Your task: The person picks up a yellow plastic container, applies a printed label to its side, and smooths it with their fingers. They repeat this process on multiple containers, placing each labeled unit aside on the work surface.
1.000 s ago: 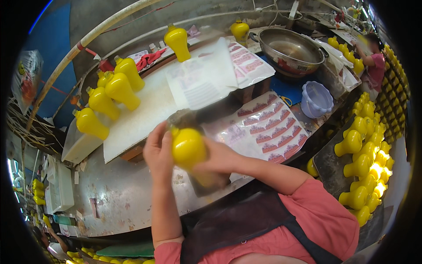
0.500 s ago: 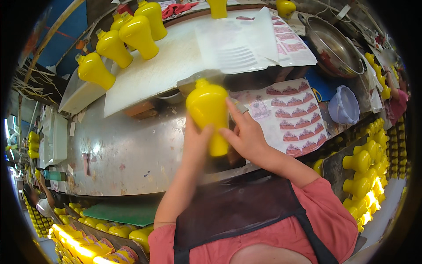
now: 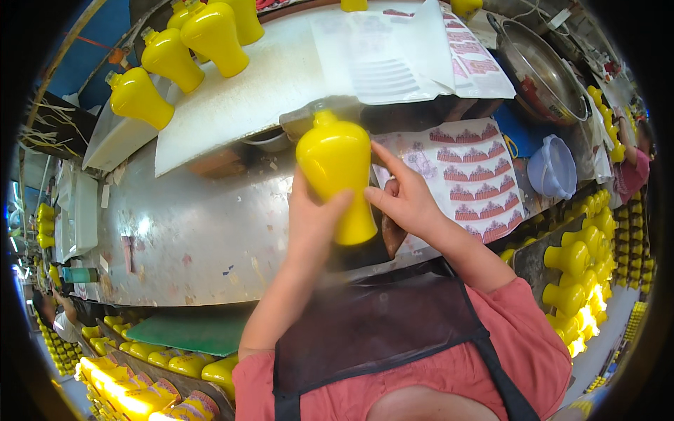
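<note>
A glossy yellow bottle (image 3: pixel 334 161) with a narrow clear neck and broad shoulders stands nearly upright before me, above the near edge of the metal table. My left hand (image 3: pixel 316 217) is closed round its left side, thumb across the front; the other fingers are mostly hidden behind it. At the bottle's right edge is my right hand (image 3: pixel 407 200), index finger and thumb spread apart. Its fingertips are at or against the bottle's side; I cannot tell how firmly they touch. Right of the bottle lies a sheet of red-and-purple printed transfers (image 3: pixel 477 179).
Several yellow bottles (image 3: pixel 214 38) stand on a white board (image 3: pixel 281 91) at the far left. White paper (image 3: pixel 382 59) covers more printed sheets. A large metal pan (image 3: pixel 540 70) and a pale purple bucket (image 3: pixel 552 168) are at right. Racked yellow bottles (image 3: pixel 569 259) flank me.
The whole view has shifted slightly. My right hand's fingers have drawn back from the bottle's front to its right edge. My left hand still holds the bottle, which now leans a little.
</note>
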Demonstrator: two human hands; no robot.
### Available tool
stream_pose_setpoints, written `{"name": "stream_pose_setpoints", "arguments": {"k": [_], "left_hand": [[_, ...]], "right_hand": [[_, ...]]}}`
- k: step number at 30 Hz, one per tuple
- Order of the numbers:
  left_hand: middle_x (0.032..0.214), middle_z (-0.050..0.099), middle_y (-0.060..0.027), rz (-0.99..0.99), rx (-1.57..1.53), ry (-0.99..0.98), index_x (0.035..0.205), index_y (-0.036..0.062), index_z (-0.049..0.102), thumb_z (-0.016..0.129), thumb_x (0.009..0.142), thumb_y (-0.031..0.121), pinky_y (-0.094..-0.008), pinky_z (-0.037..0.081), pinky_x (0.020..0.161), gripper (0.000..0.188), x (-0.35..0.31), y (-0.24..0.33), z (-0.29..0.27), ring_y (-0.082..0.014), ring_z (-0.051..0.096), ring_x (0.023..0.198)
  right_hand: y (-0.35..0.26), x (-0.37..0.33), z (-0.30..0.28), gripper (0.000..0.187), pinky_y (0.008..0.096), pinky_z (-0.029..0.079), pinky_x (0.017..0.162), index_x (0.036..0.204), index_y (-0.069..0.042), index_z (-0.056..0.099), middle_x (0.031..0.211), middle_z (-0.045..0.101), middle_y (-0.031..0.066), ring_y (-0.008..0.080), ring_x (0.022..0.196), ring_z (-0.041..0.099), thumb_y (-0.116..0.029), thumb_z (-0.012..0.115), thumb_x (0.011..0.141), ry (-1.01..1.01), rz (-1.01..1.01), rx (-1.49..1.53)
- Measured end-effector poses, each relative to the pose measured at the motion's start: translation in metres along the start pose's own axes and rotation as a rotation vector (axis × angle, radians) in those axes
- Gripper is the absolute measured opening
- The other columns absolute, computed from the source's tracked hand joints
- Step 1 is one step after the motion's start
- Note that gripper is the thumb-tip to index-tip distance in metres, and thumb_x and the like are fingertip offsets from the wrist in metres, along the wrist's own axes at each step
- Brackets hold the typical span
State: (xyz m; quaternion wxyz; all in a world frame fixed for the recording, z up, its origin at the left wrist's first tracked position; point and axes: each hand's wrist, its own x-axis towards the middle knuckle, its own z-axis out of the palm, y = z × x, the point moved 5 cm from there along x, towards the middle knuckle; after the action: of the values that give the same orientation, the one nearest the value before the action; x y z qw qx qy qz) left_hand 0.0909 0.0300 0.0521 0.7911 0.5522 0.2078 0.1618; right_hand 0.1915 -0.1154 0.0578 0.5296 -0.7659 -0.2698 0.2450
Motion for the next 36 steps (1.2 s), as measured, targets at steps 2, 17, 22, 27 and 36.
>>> {"name": "stream_pose_setpoints", "arguments": {"k": [2,17,22,27,36], "left_hand": [[0.140,0.054,-0.0121,0.033,0.055,0.012,0.153,0.0040,0.036,0.082,0.083,0.019,-0.0382,0.042,0.112,0.085,0.001,0.001,0.001,-0.0238,0.053,0.131],[0.144,0.050,-0.0144,0.253,0.275,0.158,0.154,0.0042,0.035,0.053,0.106,0.025,-0.0345,0.038,0.112,0.055,0.024,0.006,-0.011,-0.0226,0.050,0.129],[0.147,0.043,-0.0225,0.297,0.395,0.112,0.156,0.0007,0.025,0.064,0.091,0.028,-0.0409,0.036,0.114,0.080,0.024,0.008,-0.007,-0.0321,0.048,0.132],[0.144,0.044,-0.0153,0.219,0.275,0.039,0.155,0.0059,0.028,0.063,0.086,0.017,-0.0387,0.034,0.116,0.078,0.023,0.012,-0.008,-0.0263,0.045,0.133],[0.142,0.043,-0.0158,0.116,0.166,0.101,0.153,0.0073,0.027,0.061,0.080,0.008,-0.0393,0.037,0.114,0.080,0.023,0.014,0.001,-0.0266,0.046,0.130]], "right_hand": [[-0.006,0.000,-0.003,0.076,0.0229,0.045,0.058,0.156,-0.005,0.041,0.087,0.066,0.0037,0.0040,0.061,0.053,-0.014,0.073,0.088,0.067,-0.098,-0.071],[-0.015,0.008,-0.008,0.070,0.0261,0.048,0.060,0.147,-0.002,0.050,0.077,0.066,0.0066,0.0089,0.060,0.057,-0.021,0.076,0.085,0.122,-0.182,-0.126],[-0.021,0.011,-0.006,0.069,0.0270,0.049,0.059,0.146,-0.002,0.051,0.081,0.067,0.0082,0.0109,0.059,0.058,-0.022,0.076,0.084,0.190,-0.300,-0.214],[-0.019,0.013,-0.005,0.069,0.0267,0.048,0.059,0.146,-0.003,0.051,0.086,0.067,0.0083,0.0100,0.058,0.057,-0.020,0.076,0.084,0.161,-0.235,-0.185],[-0.017,0.013,-0.003,0.070,0.0251,0.046,0.056,0.148,-0.003,0.048,0.078,0.064,0.0051,0.0068,0.057,0.055,-0.019,0.076,0.085,0.135,-0.172,-0.129]]}}
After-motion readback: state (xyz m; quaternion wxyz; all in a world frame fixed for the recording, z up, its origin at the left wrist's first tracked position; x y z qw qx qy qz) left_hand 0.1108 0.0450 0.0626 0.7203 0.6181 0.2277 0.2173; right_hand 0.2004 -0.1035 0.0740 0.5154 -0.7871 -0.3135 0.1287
